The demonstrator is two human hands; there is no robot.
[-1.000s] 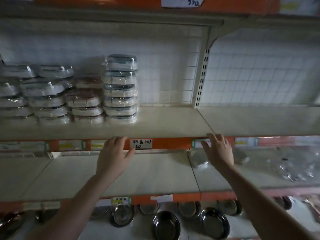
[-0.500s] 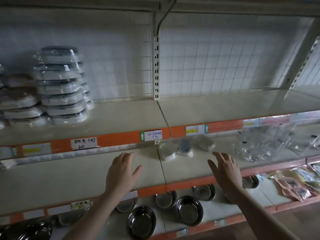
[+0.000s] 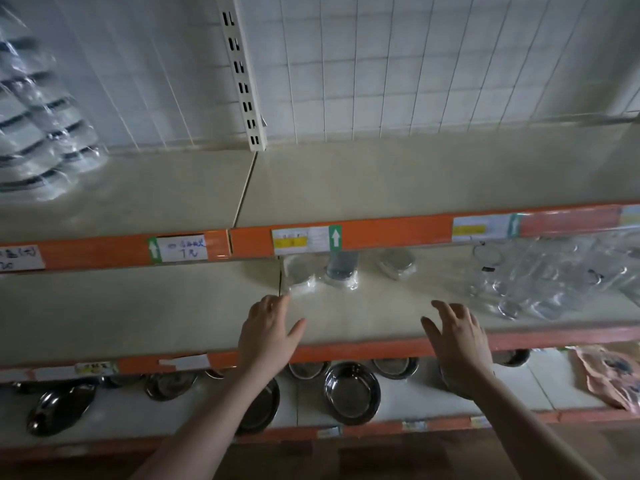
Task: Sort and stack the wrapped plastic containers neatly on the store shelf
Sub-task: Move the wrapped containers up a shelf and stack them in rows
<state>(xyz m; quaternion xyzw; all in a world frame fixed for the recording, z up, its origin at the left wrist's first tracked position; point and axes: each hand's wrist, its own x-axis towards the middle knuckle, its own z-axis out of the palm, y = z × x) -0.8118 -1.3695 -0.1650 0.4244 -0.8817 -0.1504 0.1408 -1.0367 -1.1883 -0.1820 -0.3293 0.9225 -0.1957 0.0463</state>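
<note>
A dim store aisle is shown, with a white wire-grid back panel behind cream shelf boards edged in orange price strips. Since half a second earlier the view has been swung rightward and downward: the stack of wrapped plastic containers, then standing well inside the upper shelf, is now cut off at that shelf's far left edge and blurred. The hands have been brought lower and further in over the middle shelf, toward its back. This is judged to mean that more stock is being fetched for the stack, not that stacking is under way.

Three small wrapped containers are seen at the back of the middle shelf, tucked under the upper price strip near the board seam. Their contents cannot be made out through the wrap; the middle one looks darker.

The left hand is held apart and flat, fingers straight, its fingertips just short of the nearest small pack. The right hand is likewise spread with relaxed fingers above the front edge, and nothing is gripped by either.

Clear glassware in film is piled toward the right end of the middle shelf. On the bottom shelf, steel bowls are laid out empty, and a pink packet lies at the right edge.
</note>
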